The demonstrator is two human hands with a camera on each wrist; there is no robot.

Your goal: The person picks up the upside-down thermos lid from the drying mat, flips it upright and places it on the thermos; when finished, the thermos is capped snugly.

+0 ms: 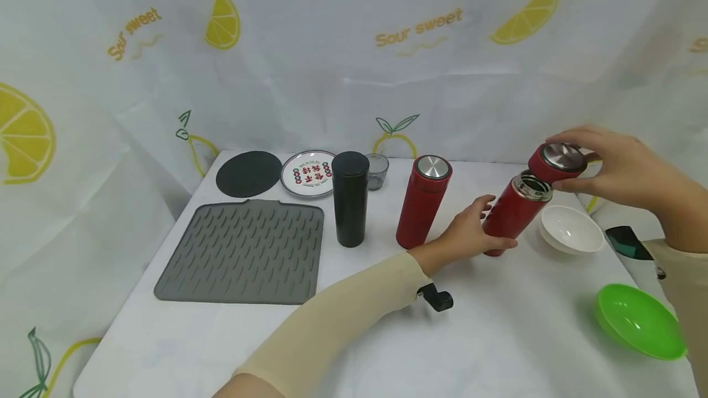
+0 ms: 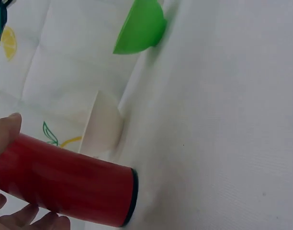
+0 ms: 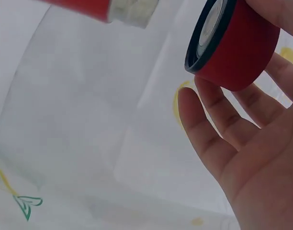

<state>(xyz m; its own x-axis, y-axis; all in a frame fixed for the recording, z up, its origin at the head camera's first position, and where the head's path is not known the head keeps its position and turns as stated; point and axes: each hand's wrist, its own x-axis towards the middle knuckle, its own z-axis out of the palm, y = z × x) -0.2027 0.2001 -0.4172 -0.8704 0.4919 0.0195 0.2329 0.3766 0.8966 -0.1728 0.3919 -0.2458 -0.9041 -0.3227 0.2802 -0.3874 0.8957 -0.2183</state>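
The red flask (image 1: 513, 214) you are holding leans to the right on the white surface (image 1: 387, 336), its base down on the cloth and its open steel mouth up beside its lid. Your left hand (image 1: 470, 235) wraps its fingers around the lower body of that flask; the left wrist view shows the thumb on one side and fingertips on the other. Your right hand (image 1: 614, 171) pinches the red lid (image 1: 557, 162) by its rim, just above and to the right of the mouth, clear of the threads.

Working down in size, the grey ribbed mat (image 1: 243, 252) lies at the left of the surface, with the black round pad (image 1: 249, 173) behind it. The black flask (image 1: 351, 198) and a second red flask (image 1: 423, 200), capped, stand upright near the middle. The green bowl (image 1: 638, 321) sits at the near right, the white bowl (image 1: 572, 229) just right of your tilted flask. The printed plate (image 1: 307, 173) lies at the back, and the small grey cup (image 1: 377, 171) stands behind the black flask.
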